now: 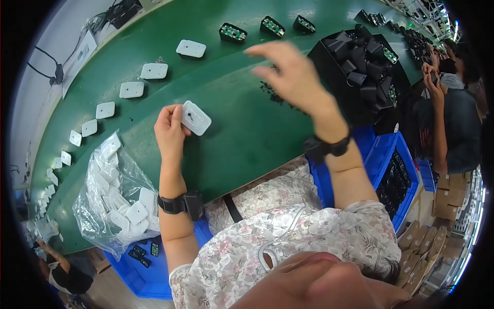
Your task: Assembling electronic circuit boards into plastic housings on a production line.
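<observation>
Between the thumb and fingers of my left hand (pixel 170 124) is a white rounded rectangular plastic cover (pixel 201 122), tilted above the green table, with a small dark spot on its face. My right hand (pixel 294 77), slightly blurred, is raised over the table with thumb and index finger spread apart, and nothing shows between them. Just below it lies a scatter of small black pieces (pixel 271 92). Beyond the hands, black housings with green circuit boards (pixel 233 32) and white covers, the nearest being a white cover (pixel 191 49), form a curved row.
A black box (pixel 329 77) heaped with black housings stands at the right. At the left, a clear plastic bag (pixel 92 201) holds white covers. Blue bins (pixel 149 283) with dark parts sit below the table edge. A co-worker (pixel 450 123) works at far right, another at lower left.
</observation>
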{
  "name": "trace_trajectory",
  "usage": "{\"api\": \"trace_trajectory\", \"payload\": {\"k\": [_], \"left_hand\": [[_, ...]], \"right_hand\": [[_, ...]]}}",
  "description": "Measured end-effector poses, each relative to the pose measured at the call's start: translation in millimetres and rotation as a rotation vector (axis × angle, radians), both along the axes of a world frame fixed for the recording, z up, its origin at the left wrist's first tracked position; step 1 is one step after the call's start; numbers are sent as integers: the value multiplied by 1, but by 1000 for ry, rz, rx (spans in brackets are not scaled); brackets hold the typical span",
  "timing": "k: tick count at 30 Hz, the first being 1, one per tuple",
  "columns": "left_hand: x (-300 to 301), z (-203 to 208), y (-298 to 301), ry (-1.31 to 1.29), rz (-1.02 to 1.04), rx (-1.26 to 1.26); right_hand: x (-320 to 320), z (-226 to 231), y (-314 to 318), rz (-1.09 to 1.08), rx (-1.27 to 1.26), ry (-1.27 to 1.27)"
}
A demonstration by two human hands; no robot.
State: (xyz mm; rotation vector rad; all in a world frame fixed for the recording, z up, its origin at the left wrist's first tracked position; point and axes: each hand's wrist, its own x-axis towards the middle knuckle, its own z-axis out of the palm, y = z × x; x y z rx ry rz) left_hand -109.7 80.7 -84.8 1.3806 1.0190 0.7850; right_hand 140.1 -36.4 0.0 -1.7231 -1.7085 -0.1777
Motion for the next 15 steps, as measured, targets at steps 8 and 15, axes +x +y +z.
{"api": "trace_trajectory", "payload": {"k": [8,15], "left_hand": [[-3,-14,16,537,41,683],[9,-1,-26,970,-32,938]], "right_hand": [[132,21,-51,-489,-492,-520],[63,29,-39,-309,82,-8]]}}
